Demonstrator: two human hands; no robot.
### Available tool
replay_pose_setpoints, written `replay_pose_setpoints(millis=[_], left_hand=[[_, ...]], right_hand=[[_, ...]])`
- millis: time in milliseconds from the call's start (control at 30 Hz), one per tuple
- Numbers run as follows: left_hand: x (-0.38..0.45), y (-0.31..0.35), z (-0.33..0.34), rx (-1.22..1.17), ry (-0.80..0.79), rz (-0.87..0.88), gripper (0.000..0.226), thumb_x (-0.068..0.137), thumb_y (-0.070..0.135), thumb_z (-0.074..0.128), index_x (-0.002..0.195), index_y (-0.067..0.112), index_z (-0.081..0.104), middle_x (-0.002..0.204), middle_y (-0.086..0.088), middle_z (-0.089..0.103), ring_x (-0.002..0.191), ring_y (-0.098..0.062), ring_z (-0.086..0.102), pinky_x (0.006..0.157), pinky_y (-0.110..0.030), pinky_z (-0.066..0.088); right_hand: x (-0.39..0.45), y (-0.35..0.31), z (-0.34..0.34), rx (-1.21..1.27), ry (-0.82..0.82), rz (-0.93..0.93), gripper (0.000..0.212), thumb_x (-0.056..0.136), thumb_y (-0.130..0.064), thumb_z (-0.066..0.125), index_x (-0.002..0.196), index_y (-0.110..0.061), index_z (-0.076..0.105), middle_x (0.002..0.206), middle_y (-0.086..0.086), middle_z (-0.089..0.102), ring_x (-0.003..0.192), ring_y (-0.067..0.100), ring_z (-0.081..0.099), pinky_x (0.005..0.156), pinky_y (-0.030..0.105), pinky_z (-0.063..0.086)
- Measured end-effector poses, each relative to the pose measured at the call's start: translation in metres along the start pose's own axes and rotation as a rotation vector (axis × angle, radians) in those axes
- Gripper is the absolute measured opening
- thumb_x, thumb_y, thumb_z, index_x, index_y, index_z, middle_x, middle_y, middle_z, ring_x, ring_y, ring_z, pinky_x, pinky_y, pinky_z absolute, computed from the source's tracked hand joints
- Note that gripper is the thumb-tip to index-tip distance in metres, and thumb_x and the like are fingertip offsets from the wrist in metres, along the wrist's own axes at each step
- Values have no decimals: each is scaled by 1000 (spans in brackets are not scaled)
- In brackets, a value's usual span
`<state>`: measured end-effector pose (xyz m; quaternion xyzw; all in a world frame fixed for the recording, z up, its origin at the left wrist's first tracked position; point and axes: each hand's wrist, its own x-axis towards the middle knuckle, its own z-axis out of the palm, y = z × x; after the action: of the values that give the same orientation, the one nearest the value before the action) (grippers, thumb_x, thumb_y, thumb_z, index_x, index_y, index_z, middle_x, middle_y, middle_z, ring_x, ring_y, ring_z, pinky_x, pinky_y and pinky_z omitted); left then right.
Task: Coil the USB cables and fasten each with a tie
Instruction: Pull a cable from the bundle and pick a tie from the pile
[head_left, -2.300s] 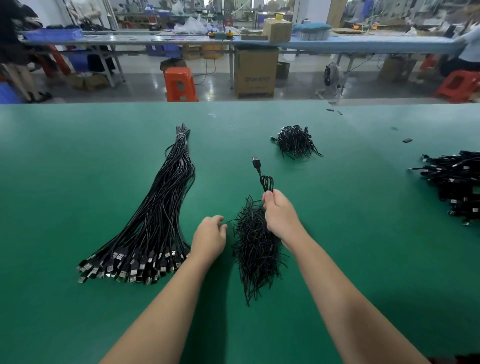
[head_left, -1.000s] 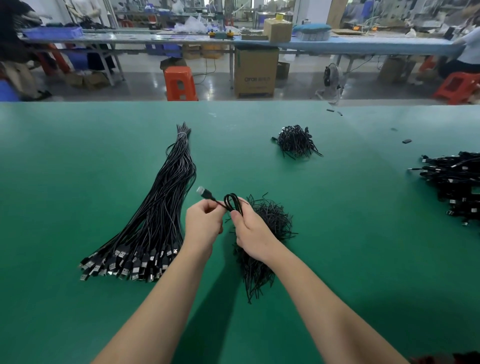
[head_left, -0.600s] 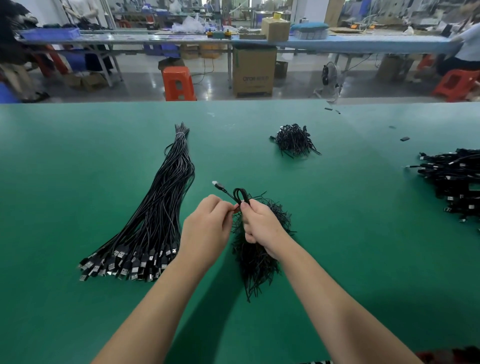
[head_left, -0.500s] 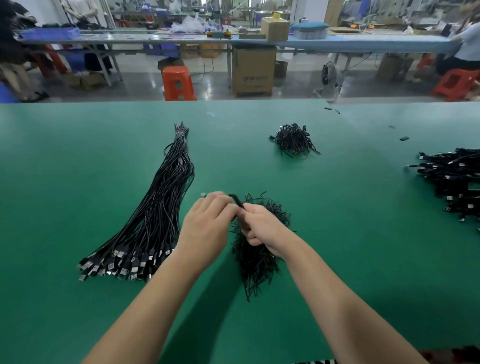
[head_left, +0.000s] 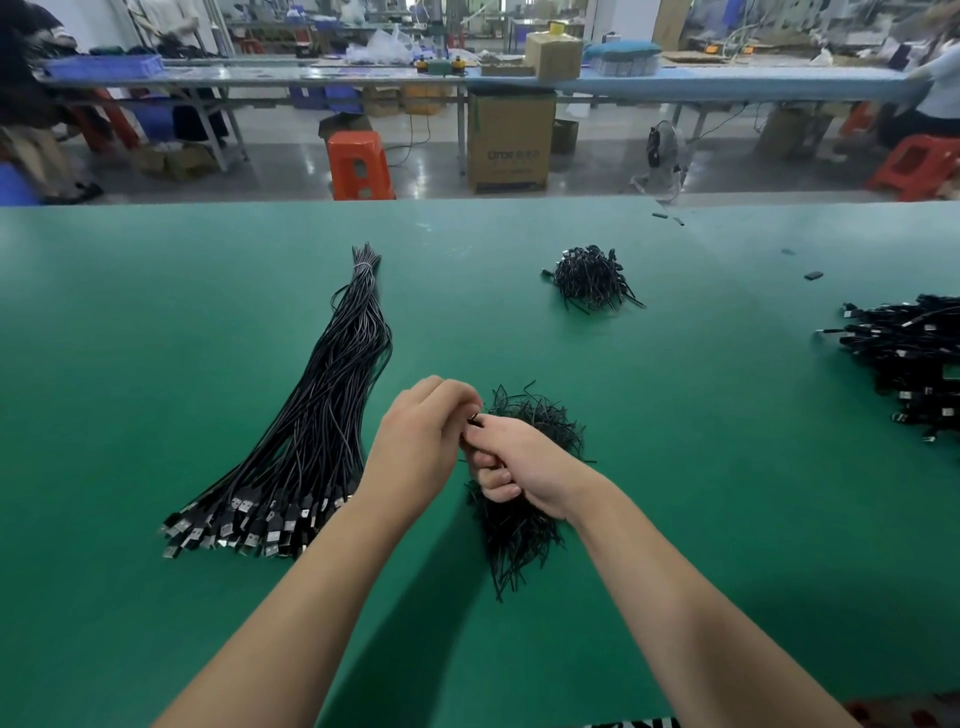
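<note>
Cable coiling looked finished for one lead, and the tying step seemed in hand: the left hand (head_left: 421, 441) and right hand (head_left: 511, 467) met fingertip to fingertip over the tie pile (head_left: 519, 525), fingers curled on a small dark piece, cable or tie I could not tell; next would likely come a firm twist. Around that pile lay one bundle of straight cables (head_left: 311, 441) to its left, one smaller tie heap (head_left: 592, 278) beyond, one stack of done cables (head_left: 909, 358) far right.
</note>
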<state>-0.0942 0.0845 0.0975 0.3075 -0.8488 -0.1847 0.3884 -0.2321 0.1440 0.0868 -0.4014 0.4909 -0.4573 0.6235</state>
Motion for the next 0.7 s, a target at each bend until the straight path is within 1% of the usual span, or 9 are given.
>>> replay_pose_setpoints(millis=[67,167,233,300,367,433,567,633,700], left_hand=[[0,-1,3,-8,20,-46,8,97,7,59,94,9,66,88,0,61,78,-28,58,73,-46,50],[-1,2,6,0,73,-94,8,97,8,59,96,11,67,90,0,62,81,-27,59,73,-44,51],[0,5,8,-1,97,-125,8,97,9,59,95,11,67,90,2,62,82,-22,59,75,-39,49],[1,8,8,-11,107,-164,9,97,9,59,95,12,67,89,5,60,82,-15,57,75,-27,45],[1,11,9,-44,115,-220,10,96,8,59,93,14,66,88,5,61,82,-12,55,73,-12,39],[0,13,9,-98,108,-307,12,96,8,59,91,17,65,88,5,63,82,-10,56,73,-7,38],[2,5,6,-196,-30,-489,16,95,14,62,83,23,66,76,12,66,69,4,57,62,-9,38],[5,0,1,-256,-110,-560,12,93,17,66,82,21,69,74,9,69,64,3,57,59,-10,40],[7,-3,-3,-305,-130,-613,5,88,20,73,84,18,70,78,4,71,69,-6,60,62,-15,44]], right_hand=[[1,1,2,-143,43,-63,20,109,-27,40,92,-16,39,62,-10,30,48,6,19,42,18,17],[1,1,3,-401,164,-151,21,109,-25,40,103,-8,51,51,-19,40,44,2,32,44,15,27],[1,2,6,-533,254,-241,22,107,-24,43,89,-18,54,52,-20,45,48,1,39,50,15,31],[1,5,7,-645,340,-335,32,105,-22,45,73,-18,43,58,-13,40,54,6,33,52,23,28],[2,8,7,-736,392,-407,35,104,-20,46,70,-15,37,61,-5,38,57,9,31,55,28,27],[1,10,7,-811,417,-463,39,103,-20,46,67,-22,33,60,-7,36,56,10,33,55,27,28],[-2,13,4,-1062,426,-504,39,102,-21,47,68,-27,30,62,-10,36,57,12,36,58,29,25],[-4,15,2,-1162,425,-519,31,101,-21,48,73,-21,36,64,-9,39,59,17,39,60,33,30],[-6,15,2,-1238,432,-549,27,101,-20,50,76,-20,39,66,-7,42,60,22,43,59,38,37]])
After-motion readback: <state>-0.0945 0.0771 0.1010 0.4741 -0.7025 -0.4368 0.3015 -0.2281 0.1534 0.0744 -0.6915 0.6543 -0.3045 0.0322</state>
